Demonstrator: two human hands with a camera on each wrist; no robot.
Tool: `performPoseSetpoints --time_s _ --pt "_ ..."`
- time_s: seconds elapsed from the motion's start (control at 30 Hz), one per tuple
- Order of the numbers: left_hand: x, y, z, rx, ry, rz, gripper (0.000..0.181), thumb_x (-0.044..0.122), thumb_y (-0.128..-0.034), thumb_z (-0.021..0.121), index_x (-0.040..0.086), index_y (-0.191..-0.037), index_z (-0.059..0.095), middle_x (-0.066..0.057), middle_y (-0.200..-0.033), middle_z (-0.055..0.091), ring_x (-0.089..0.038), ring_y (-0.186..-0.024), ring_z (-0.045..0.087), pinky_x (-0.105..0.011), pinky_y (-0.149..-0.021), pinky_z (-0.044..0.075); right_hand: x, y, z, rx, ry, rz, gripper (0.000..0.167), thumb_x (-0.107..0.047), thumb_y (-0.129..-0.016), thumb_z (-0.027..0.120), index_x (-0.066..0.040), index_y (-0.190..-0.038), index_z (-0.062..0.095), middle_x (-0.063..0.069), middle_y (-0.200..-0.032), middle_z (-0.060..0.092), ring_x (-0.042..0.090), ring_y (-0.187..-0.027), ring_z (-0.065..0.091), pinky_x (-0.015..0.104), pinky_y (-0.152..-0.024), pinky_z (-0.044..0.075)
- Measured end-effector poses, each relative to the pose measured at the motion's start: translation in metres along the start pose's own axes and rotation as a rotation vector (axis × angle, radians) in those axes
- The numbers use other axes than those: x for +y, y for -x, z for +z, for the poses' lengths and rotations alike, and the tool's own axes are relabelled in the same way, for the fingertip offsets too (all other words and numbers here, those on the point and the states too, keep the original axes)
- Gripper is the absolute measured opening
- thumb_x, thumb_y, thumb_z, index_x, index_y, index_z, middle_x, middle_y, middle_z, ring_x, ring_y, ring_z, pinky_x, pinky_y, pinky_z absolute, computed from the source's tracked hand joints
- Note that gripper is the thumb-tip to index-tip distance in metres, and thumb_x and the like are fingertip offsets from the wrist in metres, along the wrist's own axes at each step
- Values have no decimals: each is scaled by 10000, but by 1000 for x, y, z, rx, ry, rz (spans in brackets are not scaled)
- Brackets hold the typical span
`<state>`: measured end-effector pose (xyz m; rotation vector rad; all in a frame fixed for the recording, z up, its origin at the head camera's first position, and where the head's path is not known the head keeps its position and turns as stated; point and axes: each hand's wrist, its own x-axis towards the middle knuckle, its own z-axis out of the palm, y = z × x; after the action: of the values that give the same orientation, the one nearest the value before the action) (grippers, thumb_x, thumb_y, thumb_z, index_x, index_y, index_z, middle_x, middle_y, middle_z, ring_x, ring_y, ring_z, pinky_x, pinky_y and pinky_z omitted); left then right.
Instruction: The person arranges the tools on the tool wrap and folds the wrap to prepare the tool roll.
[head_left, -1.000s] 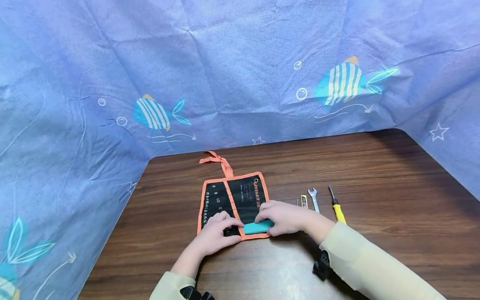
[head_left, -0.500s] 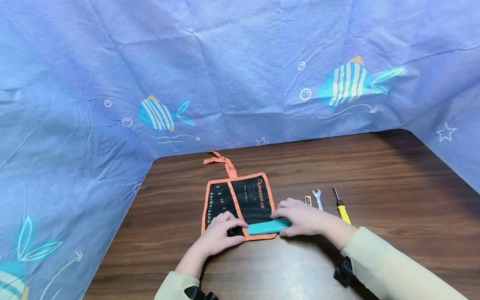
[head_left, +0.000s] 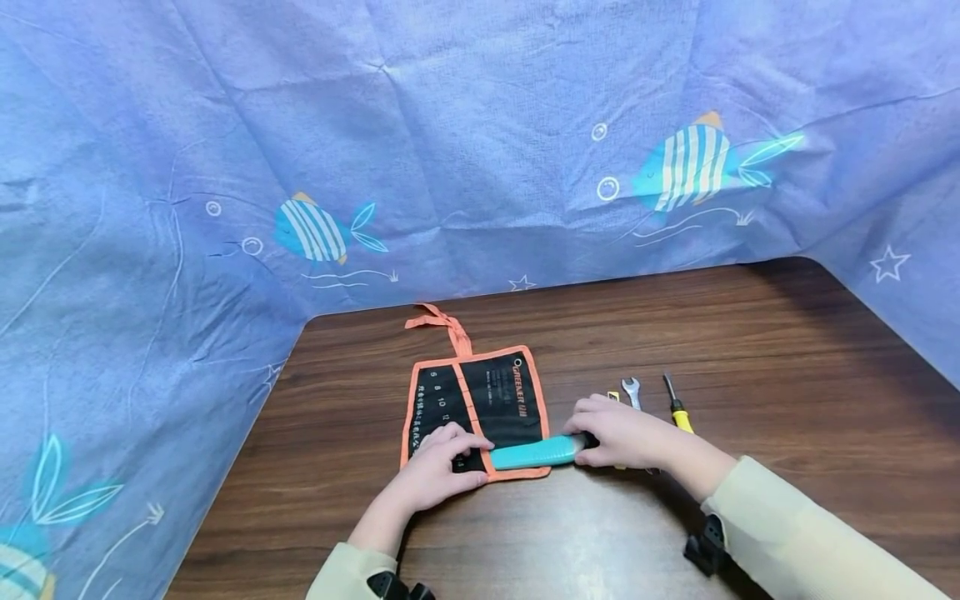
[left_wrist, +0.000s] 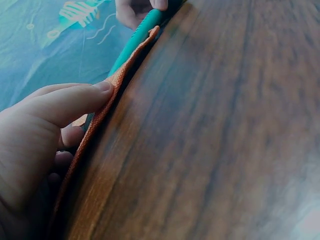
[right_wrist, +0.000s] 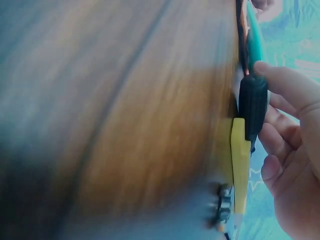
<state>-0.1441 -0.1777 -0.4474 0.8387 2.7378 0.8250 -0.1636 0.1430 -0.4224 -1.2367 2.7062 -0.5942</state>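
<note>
A black tool pouch (head_left: 501, 408) with orange edging lies unfolded on the table. Across its front right part lies a teal-handled tool (head_left: 534, 453), its right end past the pouch's edge. My right hand (head_left: 626, 433) pinches that end; in the right wrist view the thumb of my right hand (right_wrist: 295, 130) rests where the teal handle (right_wrist: 255, 42) meets a black part (right_wrist: 253, 102). My left hand (head_left: 438, 467) pinches the pouch's front by the orange divider. In the left wrist view the thumb of my left hand (left_wrist: 45, 117) presses the orange edging (left_wrist: 106, 102).
Right of the pouch lie a wrench (head_left: 632, 390) and a yellow-and-black screwdriver (head_left: 679, 414), both partly hidden by my right arm. A small yellow item (head_left: 613, 396) shows behind my right hand. Orange ties (head_left: 448, 327) trail from the pouch's back edge. A blue cloth (head_left: 480, 150) hangs behind the table.
My right hand has moved right with the teal-handled tool, which now reaches past the pouch's right edge and shows more of its length. My left hand stays at the pouch.
</note>
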Motion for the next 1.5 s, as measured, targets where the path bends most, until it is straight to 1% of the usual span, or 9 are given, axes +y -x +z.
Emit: performPoseSetpoints --time_s 0.17,0.23,0.4,0.6,0.93,1.07,1.27,1.4,1.5 --pt "2 -2 -2 -2 23 -31 379 481 -834 655 339 -1177 581 150 -933 465 -75 -906 442 -371 -807 351 -4 -8 4 4 17 -30 261 -273 -841 688 -136 -1062 668 -87 -958 538 110 -898 474 318 -783 424" --pt "3 -2 -3 -2 24 -38 372 478 -830 660 330 -1162 581 151 -931 465 -79 -915 439 -374 -818 355 -6 -11 5 -1 16 -29 263 -275 -843 687 -140 -1067 668 -87 -964 538 111 -907 475 319 -790 423" --pt "3 -3 -2 7 7 -33 348 480 -827 662 324 -1131 592 155 -928 464 -76 -905 424 -362 -809 356 -11 -20 6 -29 -4 -12 274 -282 -842 689 -141 -1076 674 -82 -983 549 113 -931 487 330 -808 428" --pt "5 -4 0 33 1 -24 338 476 -820 671 311 -1107 606 158 -919 468 -79 -889 405 -352 -799 349 -17 -29 6 -41 -7 -34 276 -302 -832 699 -133 -1050 685 -67 -995 568 115 -935 496 317 -819 432" --pt "7 -5 -2 19 13 -40 317 459 -815 682 306 -1079 596 147 -900 459 -93 -865 399 -351 -777 319 -26 -42 10 -46 3 -30 264 -291 -815 710 -125 -1020 698 -74 -947 570 102 -894 487 304 -808 427" --pt "8 -7 -2 12 0 -32 321 485 -817 668 297 -1068 596 148 -899 456 -91 -860 395 -343 -765 315 -30 -46 15 -27 9 -38 255 -266 -806 715 -117 -1012 696 -75 -920 550 97 -864 475 288 -790 424" --pt "10 -6 -2 40 -44 -15 304 459 -803 696 287 -1039 610 158 -882 459 -78 -839 395 -328 -762 317 -37 -54 20 -28 12 -39 262 -272 -812 712 -119 -1024 696 -73 -934 548 94 -873 486 282 -804 429" --pt "12 -8 -2 48 -52 6 302 454 -807 694 280 -1041 615 161 -884 461 -75 -835 394 -324 -755 320 -40 -57 21 -31 23 -31 258 -273 -820 711 -117 -1025 694 -74 -934 543 85 -866 491 276 -797 433" --pt "12 -8 -2 49 -53 9 304 451 -809 694 276 -1044 616 161 -888 459 -76 -834 392 -322 -756 322 -43 -59 22 -23 23 -40 256 -266 -822 713 -110 -1023 692 -66 -933 543 89 -870 495 276 -794 435"
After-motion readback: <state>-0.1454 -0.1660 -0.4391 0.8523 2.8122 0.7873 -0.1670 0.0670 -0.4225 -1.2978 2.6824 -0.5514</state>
